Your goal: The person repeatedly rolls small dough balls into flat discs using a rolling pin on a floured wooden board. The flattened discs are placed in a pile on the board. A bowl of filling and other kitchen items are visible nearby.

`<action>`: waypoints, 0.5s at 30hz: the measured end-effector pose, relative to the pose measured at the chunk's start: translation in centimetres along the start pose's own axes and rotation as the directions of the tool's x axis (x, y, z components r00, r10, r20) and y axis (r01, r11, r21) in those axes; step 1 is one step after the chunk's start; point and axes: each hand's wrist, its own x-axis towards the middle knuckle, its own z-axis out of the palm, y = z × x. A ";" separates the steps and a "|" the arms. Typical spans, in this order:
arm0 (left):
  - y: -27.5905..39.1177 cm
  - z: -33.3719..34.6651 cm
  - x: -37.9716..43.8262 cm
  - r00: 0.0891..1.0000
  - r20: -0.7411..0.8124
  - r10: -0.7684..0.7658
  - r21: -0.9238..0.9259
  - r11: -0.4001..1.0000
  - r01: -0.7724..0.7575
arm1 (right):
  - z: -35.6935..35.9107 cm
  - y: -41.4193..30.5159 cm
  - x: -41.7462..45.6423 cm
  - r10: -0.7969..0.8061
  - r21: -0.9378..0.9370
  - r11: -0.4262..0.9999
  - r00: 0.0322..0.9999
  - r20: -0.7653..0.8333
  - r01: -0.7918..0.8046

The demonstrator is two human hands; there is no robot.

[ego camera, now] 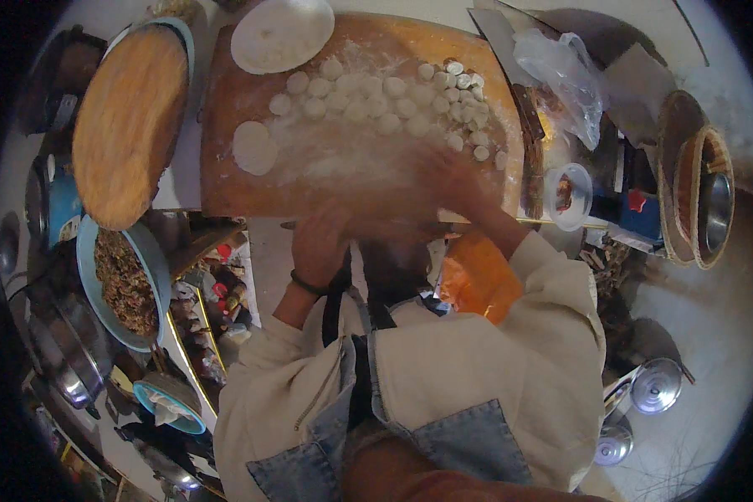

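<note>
A wooden board (226, 182) dusted with flour lies before me. My right hand (445, 176), blurred, is over its floured right part, just below many small flattened dough discs (387, 123). My left hand (320, 241) is at the board's near edge; its fingers are blurred, and whether it holds anything cannot be told. One larger rolled dough round (255, 148) lies at the board's left. Small uncut-looking dough pieces (470, 112) sit at the right. A white bowl (282, 34) with flour stands at the far left corner of the board.
At left are a round wooden board (128, 125) on a basin and a light-blue basin (163, 276) of chopped filling. To the right lie a clear plastic bag (565, 75), a plastic tub (571, 213), a short straw brush (533, 182) and woven baskets (684, 188).
</note>
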 end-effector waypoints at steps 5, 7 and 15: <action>0.4 0.7 0.1 0.998 -0.004 -0.065 0.015 0.998 0.065 | 0.6 -0.2 6.7 0.230 0.134 0.967 0.970 -0.077 -0.219; 0.1 0.5 0.2 0.999 -0.020 -0.046 0.023 0.999 0.046 | 2.0 -1.4 7.0 0.210 0.135 0.970 0.976 -0.051 -0.202; 0.4 -1.4 2.8 0.977 0.054 -0.208 0.097 0.975 0.202 | -5.2 -4.8 7.3 0.162 0.236 0.923 0.866 0.474 -0.303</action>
